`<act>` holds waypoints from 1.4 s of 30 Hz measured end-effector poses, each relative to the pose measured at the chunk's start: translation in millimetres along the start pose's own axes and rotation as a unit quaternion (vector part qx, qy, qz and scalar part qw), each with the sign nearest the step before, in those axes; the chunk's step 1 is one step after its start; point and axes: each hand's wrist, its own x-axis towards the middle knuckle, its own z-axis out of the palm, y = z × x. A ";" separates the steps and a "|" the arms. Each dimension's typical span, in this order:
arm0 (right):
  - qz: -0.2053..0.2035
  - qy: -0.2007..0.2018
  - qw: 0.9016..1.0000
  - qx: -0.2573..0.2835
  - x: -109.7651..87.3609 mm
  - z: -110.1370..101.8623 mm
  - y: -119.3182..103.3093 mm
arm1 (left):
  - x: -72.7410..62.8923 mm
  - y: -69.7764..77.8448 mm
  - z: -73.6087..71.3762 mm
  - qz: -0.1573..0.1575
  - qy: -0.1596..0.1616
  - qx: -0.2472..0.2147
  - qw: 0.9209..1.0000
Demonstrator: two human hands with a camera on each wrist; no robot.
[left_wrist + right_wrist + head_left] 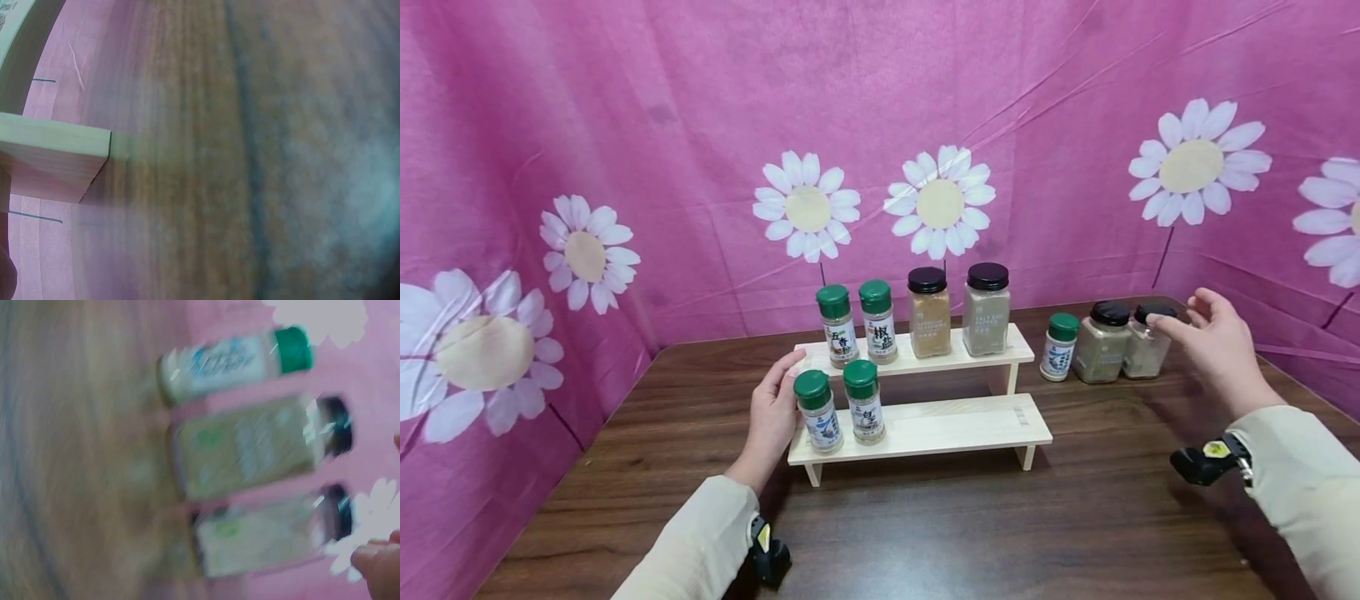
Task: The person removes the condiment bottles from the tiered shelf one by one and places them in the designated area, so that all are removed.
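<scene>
Pink cloth [700, 100], printed with white daisies [807, 208], hangs behind a dark wood-grain worktop [925, 525] carrying a 2-tier rack of pale wood [955, 429]. A person in pale sleeves [692, 542] works from the near side, a black wrist device [767, 554] strapped at each cuff. At the rack's left end, the left hand [775, 400] reaches up along the side, fingertips at the corner of the upper tier; whether the fingers grip the wood cannot be told, as a bottle hides part of the hand. At far right, the right hand [1217, 342] is raised with fingers loose and thumb extended, gripping nothing.

Beside its thumb, on the worktop to the right of the rack, stands a black-lidded jar [1146, 350] of pale contents, next to a second, greenish jar [1101, 354]. On the upper tier's right half are 2 more black-lidded jars, 1 tan [929, 321], 1 grey-green [987, 317]. Smallest are 5 green-capped bottles: 2 on the upper tier's left [837, 333], 2 on the lower tier's left [820, 417], and 1 on the worktop [1059, 354], left of the greenish jar.
</scene>
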 end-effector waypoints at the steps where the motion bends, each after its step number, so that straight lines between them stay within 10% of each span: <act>1: 0.006 0.005 1.000 0.008 -1.0 -0.4 -5.1 | -0.1 0.0 -0.2 0.000 0.000 0.001 1.000; 11: -0.007 0.001 0.994 0.105 -22.3 2.3 -50.0 | -1.9 0.8 -0.2 -0.009 -0.002 0.002 1.000; 17: -0.067 -0.025 0.962 0.262 -40.1 14.5 -71.5 | -1.8 0.5 0.0 -0.002 -0.001 0.001 1.000; 25: -0.135 -0.044 0.988 0.067 -69.7 36.6 -99.2 | -1.3 -0.1 1.1 -0.001 -0.002 -0.003 1.000; 42: -0.211 -0.145 0.958 0.128 -107.9 81.9 -135.5 | 0.0 0.1 1.5 0.006 0.006 -0.008 1.000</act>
